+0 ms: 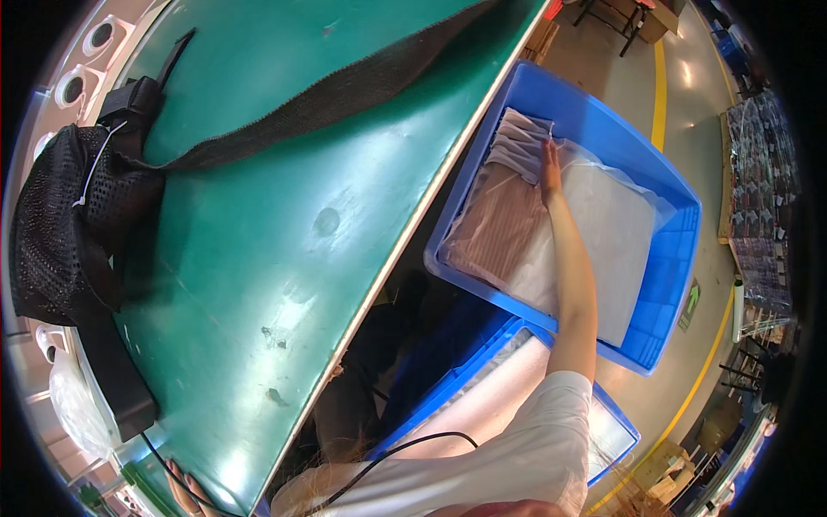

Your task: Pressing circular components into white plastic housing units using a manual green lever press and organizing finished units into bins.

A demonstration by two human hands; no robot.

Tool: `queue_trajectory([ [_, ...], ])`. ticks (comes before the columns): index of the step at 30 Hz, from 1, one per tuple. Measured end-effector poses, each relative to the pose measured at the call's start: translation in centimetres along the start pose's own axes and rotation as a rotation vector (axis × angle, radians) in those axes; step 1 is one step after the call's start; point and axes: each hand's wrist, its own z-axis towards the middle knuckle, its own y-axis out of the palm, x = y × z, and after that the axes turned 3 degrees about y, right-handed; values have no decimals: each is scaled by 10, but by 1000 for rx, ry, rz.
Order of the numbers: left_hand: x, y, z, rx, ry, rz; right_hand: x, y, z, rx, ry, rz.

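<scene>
My right arm reaches into a blue plastic bin [680, 233]. The right hand [551, 172] has its fingers stretched out, seen nearly edge-on, touching the wrapped contents. Left of it lies a stack of brownish, ribbed flat items [495, 215] in clear plastic film, with folded grey-white edges at its far end. Right of it a whitish translucent sheet [607, 233] covers the rest of the bin. At the lower left, my left hand [183, 491] rests by the near end of the green table [258, 250], its fingers extended and partly cut off by a black cable.
A second blue bin [620, 422] with pale contents stands nearer, partly under my arm. A black mesh bag [65, 215] with a wide black strap [345, 95] lies on the table. A wrapped pallet stack [762, 202] stands at the right beyond yellow floor lines.
</scene>
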Motion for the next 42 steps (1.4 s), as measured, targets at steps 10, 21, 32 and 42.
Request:
queue_trajectory([
  [10,30,-8,5,-138,251,152,-73,-22,26,276,-48,-351],
  [21,72,-10,18,-271,504,311,-92,-6,25,430,154,-649],
  [32,72,-3,14,-269,362,221,-51,-34,51,406,232,-551],
  [42,89,-19,21,-374,453,337,-118,16,-13,44,291,714],
])
